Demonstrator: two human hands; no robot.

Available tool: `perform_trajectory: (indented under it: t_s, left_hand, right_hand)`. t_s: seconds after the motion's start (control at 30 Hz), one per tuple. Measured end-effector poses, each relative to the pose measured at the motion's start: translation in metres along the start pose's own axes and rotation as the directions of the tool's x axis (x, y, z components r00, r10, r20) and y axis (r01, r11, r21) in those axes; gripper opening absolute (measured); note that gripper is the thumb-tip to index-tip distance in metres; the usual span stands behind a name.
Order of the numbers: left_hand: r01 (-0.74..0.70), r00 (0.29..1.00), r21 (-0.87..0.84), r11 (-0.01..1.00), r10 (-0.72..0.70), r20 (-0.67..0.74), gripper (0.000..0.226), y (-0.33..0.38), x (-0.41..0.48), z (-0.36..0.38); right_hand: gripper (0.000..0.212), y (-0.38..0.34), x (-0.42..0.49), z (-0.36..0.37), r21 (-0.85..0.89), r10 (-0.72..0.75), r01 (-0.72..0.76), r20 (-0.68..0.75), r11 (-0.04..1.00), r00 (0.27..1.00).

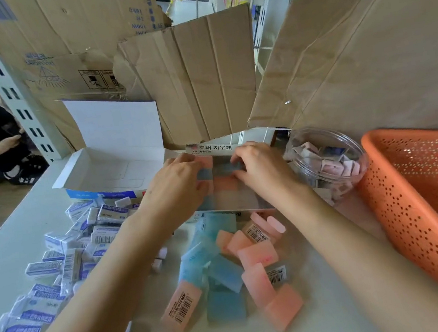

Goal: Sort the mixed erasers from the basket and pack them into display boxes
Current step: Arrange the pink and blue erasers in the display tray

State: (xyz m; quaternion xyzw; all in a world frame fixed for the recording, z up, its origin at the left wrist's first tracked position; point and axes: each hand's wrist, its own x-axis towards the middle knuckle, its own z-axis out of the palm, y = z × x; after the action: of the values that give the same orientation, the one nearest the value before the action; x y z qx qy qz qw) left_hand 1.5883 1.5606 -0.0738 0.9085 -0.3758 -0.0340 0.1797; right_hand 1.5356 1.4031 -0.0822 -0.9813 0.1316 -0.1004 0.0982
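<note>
Head view; left hand point(177, 184), right hand point(261, 167), seemingly touching boxed erasers point(226, 185)

Two forearms and two hands of the person show. The left forearm point(101, 278) and right forearm point(362, 244) are bare along all their visible length, slim and smooth, widening toward the lower edge of the view. The left hand point(176, 188) and right hand point(260, 168) are bare too. A small dark spot sits on the back of the left hand near the wrist. Blur softens the fingertips, so the nails cannot be made out.
</note>
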Motion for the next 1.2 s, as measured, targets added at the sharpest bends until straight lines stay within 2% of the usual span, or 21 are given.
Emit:
perform_trajectory:
  t_s: [0.13,0.33,0.67,0.77,0.87,0.97,1.07,1.2]
  left_hand:
    - [-0.004,1.0,0.022,1.0,0.004,-0.007,0.04,0.0,0.0,0.001]
    - [-0.017,1.0,0.004,1.0,0.017,-0.003,0.04,-0.002,-0.001,0.002]
    - [-0.024,1.0,-0.024,0.999,0.024,-0.011,0.038,-0.003,0.0,0.005]
    - [-0.033,0.999,-0.034,0.999,0.032,-0.033,0.038,-0.003,-0.001,0.004]
    - [-0.093,0.992,-0.088,0.992,0.085,-0.09,0.039,0.002,-0.003,0.0]
    - [-0.238,0.965,-0.197,0.951,0.208,-0.162,0.026,0.011,-0.01,-0.011]
    - [-0.307,0.951,-0.224,0.925,0.289,-0.11,0.012,0.016,-0.021,-0.024]
    - [-0.284,0.95,-0.191,0.94,0.302,0.078,0.011,0.009,-0.042,-0.031]
  right_hand:
    - [0.014,-0.001,0.0,0.003,0.024,0.023,-0.022,-0.049,0.999,0.999]
    - [0.013,0.002,-0.002,0.007,0.09,0.054,-0.046,-0.093,0.995,0.994]
    - [0.024,0.001,0.0,0.004,0.075,0.063,-0.062,-0.009,0.995,0.998]
    - [0.023,0.0,-0.004,-0.002,0.093,0.039,-0.036,-0.031,0.995,0.999]
    - [0.018,-0.001,-0.016,-0.013,0.151,0.025,-0.009,-0.106,0.989,0.994]
    - [0.017,0.001,-0.035,-0.023,0.256,-0.009,0.022,-0.051,0.966,0.999]
    - [0.019,0.001,-0.057,-0.028,0.282,-0.045,0.053,-0.035,0.958,0.998]
    - [0.018,-0.003,-0.083,-0.029,0.296,-0.04,0.057,-0.064,0.954,0.997]
